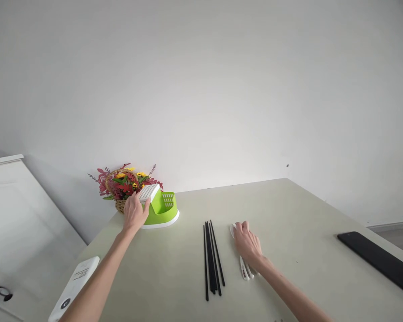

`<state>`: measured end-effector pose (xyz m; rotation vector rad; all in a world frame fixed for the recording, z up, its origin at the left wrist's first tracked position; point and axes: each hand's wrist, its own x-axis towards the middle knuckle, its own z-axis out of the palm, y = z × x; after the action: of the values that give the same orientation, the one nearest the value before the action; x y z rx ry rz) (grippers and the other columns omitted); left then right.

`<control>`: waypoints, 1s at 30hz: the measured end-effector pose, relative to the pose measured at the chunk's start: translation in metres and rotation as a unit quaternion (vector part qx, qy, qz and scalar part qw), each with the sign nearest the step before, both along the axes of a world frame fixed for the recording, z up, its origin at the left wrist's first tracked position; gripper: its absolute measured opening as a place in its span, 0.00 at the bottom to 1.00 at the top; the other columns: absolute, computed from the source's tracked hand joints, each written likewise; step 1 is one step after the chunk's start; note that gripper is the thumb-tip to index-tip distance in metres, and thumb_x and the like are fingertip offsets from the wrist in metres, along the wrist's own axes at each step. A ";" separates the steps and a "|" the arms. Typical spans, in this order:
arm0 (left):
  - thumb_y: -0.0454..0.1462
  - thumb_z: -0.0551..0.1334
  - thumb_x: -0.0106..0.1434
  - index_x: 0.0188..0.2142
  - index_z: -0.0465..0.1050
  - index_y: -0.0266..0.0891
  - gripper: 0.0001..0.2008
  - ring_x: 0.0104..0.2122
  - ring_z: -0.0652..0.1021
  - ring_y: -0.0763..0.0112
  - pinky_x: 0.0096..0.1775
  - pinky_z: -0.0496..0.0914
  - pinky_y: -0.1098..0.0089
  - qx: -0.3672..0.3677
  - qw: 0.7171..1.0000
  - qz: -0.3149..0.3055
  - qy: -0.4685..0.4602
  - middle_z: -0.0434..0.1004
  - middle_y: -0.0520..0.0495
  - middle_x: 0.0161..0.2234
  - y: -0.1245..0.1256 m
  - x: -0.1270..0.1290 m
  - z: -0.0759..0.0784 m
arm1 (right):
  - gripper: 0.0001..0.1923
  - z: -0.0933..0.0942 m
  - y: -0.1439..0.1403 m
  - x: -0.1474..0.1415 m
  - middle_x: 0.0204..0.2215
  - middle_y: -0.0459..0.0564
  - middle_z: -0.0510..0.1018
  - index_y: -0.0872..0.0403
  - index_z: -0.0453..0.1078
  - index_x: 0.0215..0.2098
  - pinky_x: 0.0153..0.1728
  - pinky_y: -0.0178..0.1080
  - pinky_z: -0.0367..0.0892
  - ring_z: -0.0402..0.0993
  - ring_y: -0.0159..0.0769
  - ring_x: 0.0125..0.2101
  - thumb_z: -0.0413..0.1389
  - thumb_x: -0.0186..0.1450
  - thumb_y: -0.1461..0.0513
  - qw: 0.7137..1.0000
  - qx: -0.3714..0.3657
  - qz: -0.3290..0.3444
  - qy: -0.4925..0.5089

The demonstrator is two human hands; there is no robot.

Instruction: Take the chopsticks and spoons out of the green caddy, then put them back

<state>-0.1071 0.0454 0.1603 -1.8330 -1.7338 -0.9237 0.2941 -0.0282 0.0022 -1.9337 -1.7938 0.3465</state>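
Green cutlery holder (158, 218), white slatted top (148, 192), clasped by left hand (136, 213), white spoons (244, 269), one dark-patterned, beneath curled right hand (247, 241), grip indeterminable, black chopsticks (212, 259) alongside

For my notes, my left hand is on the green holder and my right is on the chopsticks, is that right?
Not quite: the head view shows your right hand on the spoons, not the chopsticks. Your left hand is on the green holder.

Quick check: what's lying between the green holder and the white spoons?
In the head view, the black chopsticks lie on the table between the green holder and the white spoons.
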 end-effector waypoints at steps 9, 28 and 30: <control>0.55 0.42 0.73 0.68 0.59 0.45 0.32 0.53 0.77 0.48 0.48 0.76 0.49 -0.162 0.986 0.005 -0.041 0.52 0.37 0.71 -0.017 0.015 0.007 | 0.15 0.003 0.001 -0.003 0.47 0.59 0.71 0.53 0.69 0.45 0.30 0.39 0.63 0.76 0.42 0.37 0.41 0.76 0.61 0.999 0.005 -0.007 -0.036; 0.60 0.35 0.71 0.70 0.58 0.50 0.37 0.53 0.79 0.47 0.52 0.71 0.49 -0.254 0.959 -0.118 -0.026 0.50 0.37 0.73 0.021 0.200 0.010 | 0.23 -0.020 -0.038 0.071 0.51 0.55 0.70 0.48 0.64 0.58 0.43 0.40 0.72 0.78 0.38 0.43 0.37 0.74 0.49 0.979 0.093 -0.010 0.180; 0.62 0.35 0.70 0.70 0.59 0.52 0.38 0.53 0.79 0.47 0.52 0.71 0.50 -0.260 0.956 -0.132 -0.025 0.50 0.39 0.73 0.019 0.212 0.008 | 0.22 -0.027 -0.041 0.075 0.50 0.55 0.71 0.49 0.66 0.56 0.47 0.43 0.72 0.76 0.41 0.47 0.42 0.72 0.49 0.965 0.115 -0.007 0.235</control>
<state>0.1045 0.0645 0.1678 -2.4427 -1.9255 -0.6438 0.3695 -0.0693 -0.0245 -1.5443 -1.4379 0.5169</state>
